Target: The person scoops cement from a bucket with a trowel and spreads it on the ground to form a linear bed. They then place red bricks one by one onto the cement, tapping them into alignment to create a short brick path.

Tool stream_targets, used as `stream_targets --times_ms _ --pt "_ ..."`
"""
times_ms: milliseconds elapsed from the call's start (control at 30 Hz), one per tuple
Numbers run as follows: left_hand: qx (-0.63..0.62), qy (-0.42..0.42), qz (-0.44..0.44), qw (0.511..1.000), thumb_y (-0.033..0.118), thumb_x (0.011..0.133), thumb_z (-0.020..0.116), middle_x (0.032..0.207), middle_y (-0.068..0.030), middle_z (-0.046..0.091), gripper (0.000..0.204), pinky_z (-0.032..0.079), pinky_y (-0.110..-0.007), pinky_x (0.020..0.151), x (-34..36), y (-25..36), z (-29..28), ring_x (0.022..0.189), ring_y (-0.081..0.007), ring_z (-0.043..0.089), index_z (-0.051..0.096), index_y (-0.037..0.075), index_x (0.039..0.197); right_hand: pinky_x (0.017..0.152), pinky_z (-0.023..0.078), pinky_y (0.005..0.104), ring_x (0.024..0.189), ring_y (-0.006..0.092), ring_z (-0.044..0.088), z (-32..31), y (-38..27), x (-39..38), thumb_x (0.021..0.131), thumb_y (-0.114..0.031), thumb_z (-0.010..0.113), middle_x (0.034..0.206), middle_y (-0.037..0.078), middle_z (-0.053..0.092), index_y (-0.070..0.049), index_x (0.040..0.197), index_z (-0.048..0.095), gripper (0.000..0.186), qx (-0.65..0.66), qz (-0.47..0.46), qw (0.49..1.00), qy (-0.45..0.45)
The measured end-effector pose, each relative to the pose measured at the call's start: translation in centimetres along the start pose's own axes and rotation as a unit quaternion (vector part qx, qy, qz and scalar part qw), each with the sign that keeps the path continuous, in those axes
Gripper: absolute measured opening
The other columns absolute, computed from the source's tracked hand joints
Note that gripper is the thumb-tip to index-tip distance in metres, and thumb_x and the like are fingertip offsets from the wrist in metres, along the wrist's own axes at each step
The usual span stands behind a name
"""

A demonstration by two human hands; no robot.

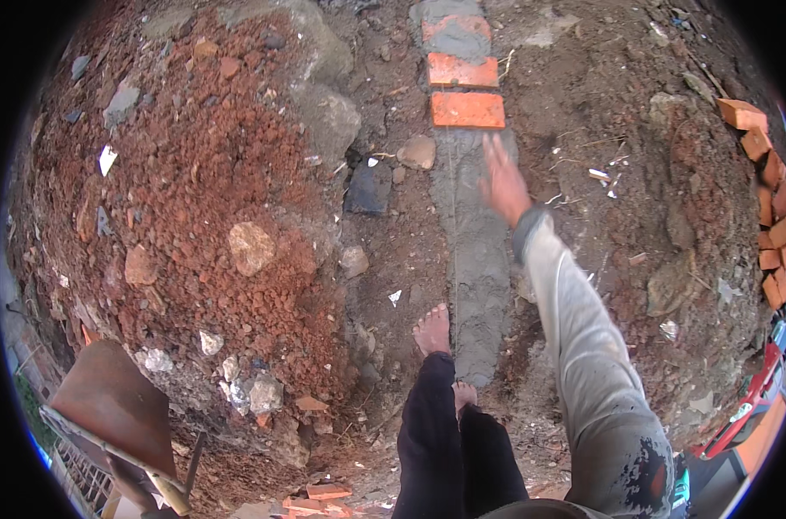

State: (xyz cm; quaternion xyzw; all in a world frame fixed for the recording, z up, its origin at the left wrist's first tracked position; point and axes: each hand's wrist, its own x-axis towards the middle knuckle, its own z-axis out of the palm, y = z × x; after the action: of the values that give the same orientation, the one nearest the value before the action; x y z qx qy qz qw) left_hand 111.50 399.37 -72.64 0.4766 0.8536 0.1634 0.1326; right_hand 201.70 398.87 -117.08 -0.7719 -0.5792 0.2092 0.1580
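My right hand reaches forward over a strip of wet grey mortar, fingers stretched out and slightly blurred, holding nothing. Its fingertips lie just short of an orange brick bedded across the far end of the bare mortar. Beyond that brick sits a second orange brick, with a narrow gap between them. Farther off, another brick is partly smeared with mortar. A thin string runs along the strip's left side. My left hand is out of the picture.
My bare foot stands left of the mortar. Reddish rubble and stones slope up on the left, with a rusty wheelbarrow at lower left. Stacked bricks line the right edge. A dark flat piece lies beside the strip.
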Motion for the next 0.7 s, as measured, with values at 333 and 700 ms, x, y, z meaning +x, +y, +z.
stream_targets --times_ms 333,700 --pt "-0.026 0.032 -0.210 0.977 0.051 0.091 0.049 0.135 -0.0198 0.053 0.072 0.040 -0.043 0.101 -1.5 2.9 7.3 0.118 -0.0317 0.052 0.043 -0.004 0.139 0.078 0.054 0.0405 0.086 0.0333 0.069 -28.2 -10.1 -27.1 0.084 -0.019 0.064 0.093 0.020 0.069 -0.005 0.111 0.066 0.030 0.190 0.261 0.927 -0.191" --pt "0.032 -0.022 -0.277 0.960 0.073 0.080 0.045 0.136 -0.0166 0.051 0.094 0.041 -0.045 0.089 -4.8 10.5 9.8 0.109 -0.0306 0.052 0.036 0.005 0.144 0.110 0.031 0.0449 0.138 0.0383 0.032 -55.5 15.5 -12.6 0.080 -0.070 0.060 0.142 0.031 0.039 0.006 0.142 0.033 0.102 -0.276 0.448 0.756 0.389"
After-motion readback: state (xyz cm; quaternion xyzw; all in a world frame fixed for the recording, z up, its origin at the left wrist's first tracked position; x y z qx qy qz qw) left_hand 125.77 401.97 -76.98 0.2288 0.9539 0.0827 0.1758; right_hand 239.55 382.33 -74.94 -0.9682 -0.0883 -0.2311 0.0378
